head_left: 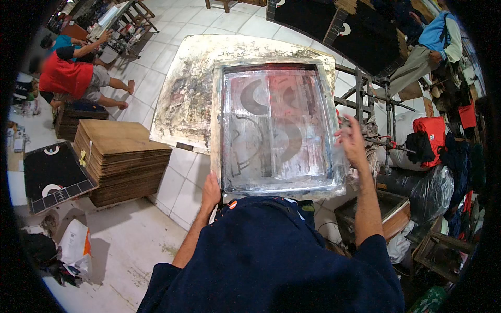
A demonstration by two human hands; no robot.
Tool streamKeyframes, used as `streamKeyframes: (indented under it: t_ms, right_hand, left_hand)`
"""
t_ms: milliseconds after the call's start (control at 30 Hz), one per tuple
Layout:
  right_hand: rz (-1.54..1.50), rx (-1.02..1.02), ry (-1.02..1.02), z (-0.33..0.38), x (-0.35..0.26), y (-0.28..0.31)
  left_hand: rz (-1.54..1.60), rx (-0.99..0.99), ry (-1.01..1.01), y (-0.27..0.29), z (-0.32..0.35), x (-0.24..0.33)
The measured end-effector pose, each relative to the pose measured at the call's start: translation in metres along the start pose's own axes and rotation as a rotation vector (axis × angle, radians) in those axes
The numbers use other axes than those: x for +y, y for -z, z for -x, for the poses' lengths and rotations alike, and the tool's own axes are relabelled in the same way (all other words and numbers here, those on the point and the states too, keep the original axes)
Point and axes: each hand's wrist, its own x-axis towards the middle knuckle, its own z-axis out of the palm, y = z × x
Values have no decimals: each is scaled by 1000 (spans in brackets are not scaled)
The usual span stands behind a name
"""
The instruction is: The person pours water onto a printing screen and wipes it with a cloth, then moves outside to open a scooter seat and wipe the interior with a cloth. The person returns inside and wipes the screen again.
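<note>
A screen printing frame (217,125) lies in front of me, its mesh (250,143) stained grey and reddish with curved shapes showing through. Under it is a pale, paint-crusted board (182,78). My left hand (211,191) is closed round the frame's near left edge, thumb along the side. Beside the frame's right edge my right hand (352,140) is raised, its fingers bent and smeared by motion. Whether it holds anything is not clear from here.
A tall stack of brown boards (122,156) stands at left, with a black printed panel (55,172) beside it. Dark metal racking (386,115) is close on the right. One person in red (70,75) sits far left; another in a blue vest (436,34) stands far right.
</note>
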Motion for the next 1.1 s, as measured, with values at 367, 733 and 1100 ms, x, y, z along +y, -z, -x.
streamKeyframes:
  t_ms: [367,733,1100]
  right_hand:
    - [755,-166,115,-64,-5,-163]
    - [860,-123,109,-71,22,-195]
    - [1040,-186,198,-75,22,-202]
  left_hand:
    - [8,-10,8,32,-24,6]
    - [19,21,-29,32,-20,11]
    - [41,-18,22,31,-18,12]
